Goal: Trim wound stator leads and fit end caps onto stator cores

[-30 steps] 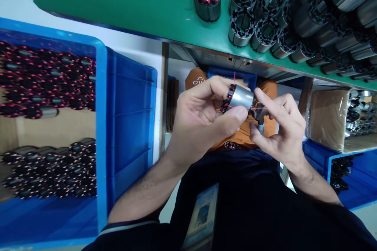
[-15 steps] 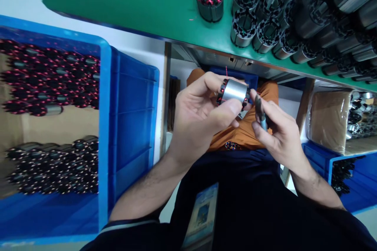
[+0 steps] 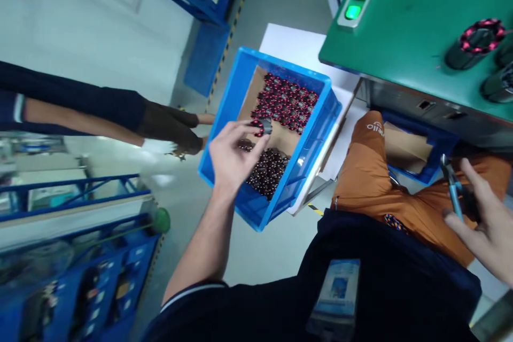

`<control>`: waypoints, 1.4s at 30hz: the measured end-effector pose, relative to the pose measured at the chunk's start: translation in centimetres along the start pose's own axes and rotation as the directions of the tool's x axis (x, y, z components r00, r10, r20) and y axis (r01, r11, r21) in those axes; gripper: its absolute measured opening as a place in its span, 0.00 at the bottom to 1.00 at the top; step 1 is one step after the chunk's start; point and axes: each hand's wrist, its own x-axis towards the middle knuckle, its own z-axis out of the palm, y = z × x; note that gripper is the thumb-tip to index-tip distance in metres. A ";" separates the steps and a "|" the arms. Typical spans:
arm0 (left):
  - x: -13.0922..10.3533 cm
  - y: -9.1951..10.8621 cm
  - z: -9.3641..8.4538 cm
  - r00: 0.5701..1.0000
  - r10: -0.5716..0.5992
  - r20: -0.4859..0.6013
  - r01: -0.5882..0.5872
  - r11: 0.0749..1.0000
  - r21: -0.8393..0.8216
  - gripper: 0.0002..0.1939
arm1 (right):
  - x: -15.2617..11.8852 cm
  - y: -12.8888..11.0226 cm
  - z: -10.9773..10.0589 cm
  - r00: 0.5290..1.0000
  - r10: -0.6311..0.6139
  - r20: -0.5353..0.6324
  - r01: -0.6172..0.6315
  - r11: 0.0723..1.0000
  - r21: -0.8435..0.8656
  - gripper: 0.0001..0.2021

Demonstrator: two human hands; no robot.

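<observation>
Since half a second earlier, the left hand (image 3: pixel 234 155) had carried the stator (image 3: pixel 266 127) from above the lap (image 3: pixel 377 192) to over the crate (image 3: pixel 315 144), and the view had swung left. At far left was a co-worker (image 3: pixel 132 109). Next, the left hand pinched the stator between thumb and fingers; its gap above the rows could not be told. Judging by its metal shell, it would be stiff, fairly weighty and apt to slip, with fragile wire at the end, so the shell was the place to grip. Within the crate, cardboard (image 3: pixel 282 140) separated pink-wound stators (image 3: pixel 288 104) from copper-tipped stators (image 3: pixel 268 173). Farther right, the right hand (image 3: pixel 487 224) loosely held the pliers (image 3: pixel 456 197). Above it, another stator (image 3: pixel 463 56) stood on the bench (image 3: pixel 385 37).
</observation>
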 end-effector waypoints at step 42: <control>4.3 26.9 9.3 0.714 0.690 -0.117 -0.570 0.476 -0.670 0.07 | -3.0 -6.1 -0.3 0.977 -0.072 -0.201 0.131 0.946 0.298 0.29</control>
